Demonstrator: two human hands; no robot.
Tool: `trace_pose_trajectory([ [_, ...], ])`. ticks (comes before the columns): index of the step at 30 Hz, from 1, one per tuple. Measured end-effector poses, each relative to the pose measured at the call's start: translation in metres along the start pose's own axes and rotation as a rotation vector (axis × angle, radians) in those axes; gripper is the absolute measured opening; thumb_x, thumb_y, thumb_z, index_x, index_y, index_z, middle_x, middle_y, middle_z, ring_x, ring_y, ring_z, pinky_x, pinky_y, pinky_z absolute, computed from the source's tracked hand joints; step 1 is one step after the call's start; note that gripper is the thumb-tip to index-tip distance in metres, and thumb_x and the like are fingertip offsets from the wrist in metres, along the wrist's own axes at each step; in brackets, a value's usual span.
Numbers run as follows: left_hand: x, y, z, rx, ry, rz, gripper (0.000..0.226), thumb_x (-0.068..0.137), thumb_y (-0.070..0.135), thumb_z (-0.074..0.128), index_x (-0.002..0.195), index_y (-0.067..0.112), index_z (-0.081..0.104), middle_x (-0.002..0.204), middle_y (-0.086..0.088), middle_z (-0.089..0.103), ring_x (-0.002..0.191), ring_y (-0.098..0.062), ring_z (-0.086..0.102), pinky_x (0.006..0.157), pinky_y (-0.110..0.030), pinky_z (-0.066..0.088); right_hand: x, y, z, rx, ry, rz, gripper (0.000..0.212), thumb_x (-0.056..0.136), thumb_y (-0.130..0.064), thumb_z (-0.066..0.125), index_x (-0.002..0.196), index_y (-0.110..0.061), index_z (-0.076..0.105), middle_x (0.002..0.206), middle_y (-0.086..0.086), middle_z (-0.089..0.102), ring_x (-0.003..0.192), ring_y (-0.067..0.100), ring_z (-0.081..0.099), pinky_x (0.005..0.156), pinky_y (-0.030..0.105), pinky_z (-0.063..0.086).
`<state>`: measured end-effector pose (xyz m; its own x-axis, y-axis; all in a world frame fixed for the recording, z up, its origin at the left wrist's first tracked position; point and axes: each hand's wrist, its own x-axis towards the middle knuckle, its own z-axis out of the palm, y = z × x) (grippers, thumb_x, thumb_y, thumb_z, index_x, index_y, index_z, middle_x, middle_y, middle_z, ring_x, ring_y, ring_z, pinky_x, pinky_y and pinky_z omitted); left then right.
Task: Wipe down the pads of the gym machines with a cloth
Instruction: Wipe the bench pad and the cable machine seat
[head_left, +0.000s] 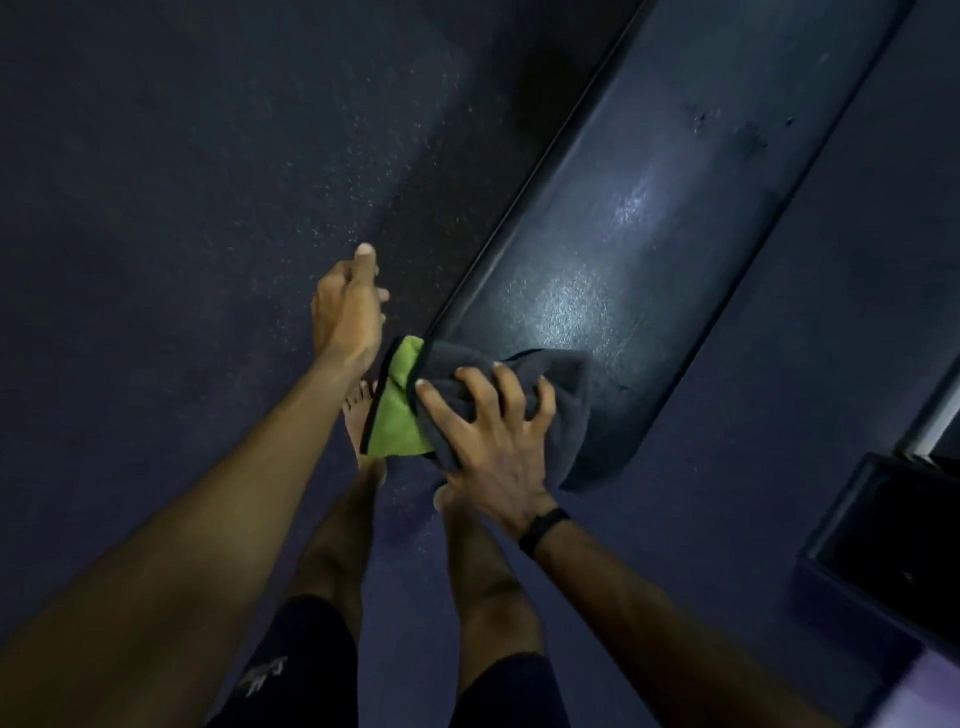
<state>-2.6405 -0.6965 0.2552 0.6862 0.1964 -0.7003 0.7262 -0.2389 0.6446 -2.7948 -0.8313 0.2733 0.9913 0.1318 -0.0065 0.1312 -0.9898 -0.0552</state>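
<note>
- You have one cloth (498, 410) in view: grey on its outer face, with a green inner face showing at the folded-back left corner and a dark trim along the edge.
- You have one long dark pad (649, 218) in view, running diagonally from the lower middle up to the upper right; its surface gleams in a pale patch just above the cloth.
- The cloth lies draped over the near, rounded end of that pad, with its green corner hanging off the pad's left side.
- Your right hand (491, 441) presses down on the cloth, its fingers (511, 387) spread and bent, digging into the grey fabric.
- One dark band (543, 530) sits on your right wrist.
- Your left hand (345, 306) hangs in the air just left of the pad's end, apart from the cloth, its fingers loosely curled and gripping nothing.
- Two bare legs show below your arms, in dark shorts (301, 665); one bare foot (361, 410) is visible on the floor, partly behind the green corner.
- The floor (182, 208) is dark and speckled.
- One dark box-like shape (883, 540) stands at the lower right; whether it contains anything you cannot tell, as it is too dim.
</note>
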Motion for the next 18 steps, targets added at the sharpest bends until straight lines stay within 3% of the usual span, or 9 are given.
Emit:
trace_pose_trajectory([
  [4, 0.001, -0.003, -0.007, -0.035, 0.043, 0.013, 0.045, 0.107, 0.046, 0.036, 0.113, 0.011, 0.063, 0.095, -0.009, 0.068, 0.079, -0.025, 0.060, 0.074, -0.039, 0.050, 0.020, -0.004, -0.003, 0.019, -0.087, -0.047, 0.061, 0.082, -0.060, 0.059, 0.137, -0.034, 0.058, 0.135, 0.005, 0.039, 0.126, 0.032, 0.038, 0.100, 0.063, 0.028],
  [7, -0.003, 0.002, 0.002, -0.024, 0.056, 0.003, 0.050, 0.104, 0.051, 0.035, 0.116, 0.012, 0.064, 0.096, -0.005, 0.068, 0.093, -0.028, 0.064, 0.088, -0.045, 0.051, 0.045, 0.002, -0.006, 0.039, -0.113, -0.093, 0.063, 0.077, -0.060, 0.067, 0.132, -0.031, 0.058, 0.134, 0.006, 0.039, 0.122, 0.032, 0.040, 0.096, 0.060, 0.030],
  [10, -0.006, 0.009, 0.014, -0.002, 0.101, 0.016, 0.048, 0.104, 0.051, 0.034, 0.114, 0.013, 0.062, 0.105, -0.007, 0.068, 0.103, -0.028, 0.062, 0.093, -0.043, 0.048, 0.066, 0.007, -0.006, 0.086, -0.102, -0.060, 0.059, 0.076, -0.063, 0.068, 0.124, -0.030, 0.063, 0.130, 0.005, 0.047, 0.117, 0.029, 0.043, 0.093, 0.057, 0.031],
  [12, -0.004, 0.017, 0.013, -0.011, 0.148, 0.054, 0.044, 0.101, 0.054, 0.033, 0.108, 0.019, 0.059, 0.106, -0.005, 0.067, 0.104, -0.029, 0.063, 0.096, -0.049, 0.049, 0.076, 0.011, -0.010, 0.122, -0.091, -0.059, 0.056, 0.076, -0.065, 0.065, 0.120, -0.030, 0.065, 0.126, 0.005, 0.053, 0.114, 0.027, 0.044, 0.093, 0.055, 0.030],
  [18, 0.004, 0.044, 0.022, 0.030, 0.133, 0.152, 0.046, 0.107, 0.047, 0.033, 0.121, 0.012, 0.058, 0.115, -0.009, 0.065, 0.108, -0.028, 0.062, 0.099, -0.051, 0.048, 0.155, 0.091, -0.012, 0.160, 0.047, 0.167, 0.051, 0.073, -0.062, 0.063, 0.113, -0.031, 0.069, 0.118, 0.008, 0.059, 0.109, 0.028, 0.049, 0.091, 0.047, 0.027],
])
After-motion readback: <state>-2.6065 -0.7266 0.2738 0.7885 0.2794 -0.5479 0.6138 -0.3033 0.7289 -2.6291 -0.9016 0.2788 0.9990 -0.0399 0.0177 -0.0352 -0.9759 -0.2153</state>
